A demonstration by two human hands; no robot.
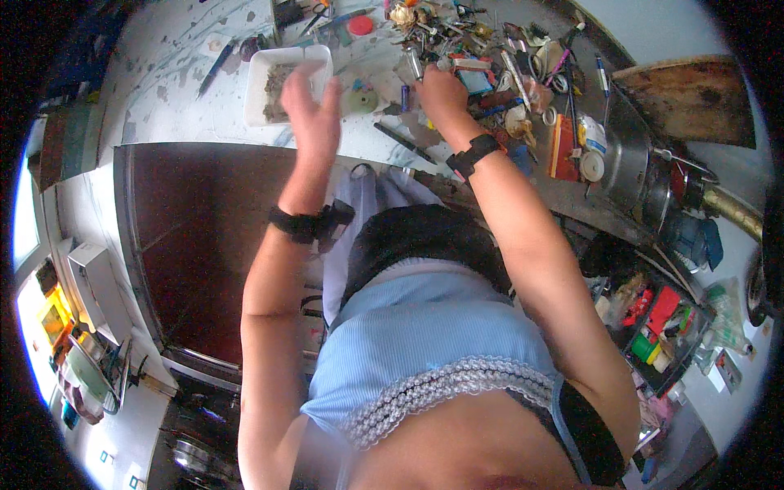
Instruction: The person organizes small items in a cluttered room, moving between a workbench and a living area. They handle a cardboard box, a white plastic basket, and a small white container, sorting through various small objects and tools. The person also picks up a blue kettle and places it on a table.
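Note:
My left hand (pixel 311 113) hovers over a white plastic container (pixel 256 92), fingers spread and blurred, with nothing visible in them. Greyish, crumbly-looking bits (pixel 275 101) cover part of the container's bottom. My right hand (pixel 442 92) is at the near left side of a heap of small odds and ends (pixel 456 37). Between its thumb and fingers a slim silver metal piece (pixel 415 64) sticks out; its lower end is hidden. Close to that hand stands a small purple cylinder (pixel 405 98). A translucent green round thing (pixel 362 101) lies between the two hands.
A red round lid (pixel 360 25) and scissors (pixel 317 15) lie at the back. Left of the container is a dark pen-like tool (pixel 215 68); a dark strip (pixel 404 143) lies near the front edge. An orange-red box (pixel 562 147) and white tub (pixel 592 165) stand right, beside a wooden board (pixel 689 101).

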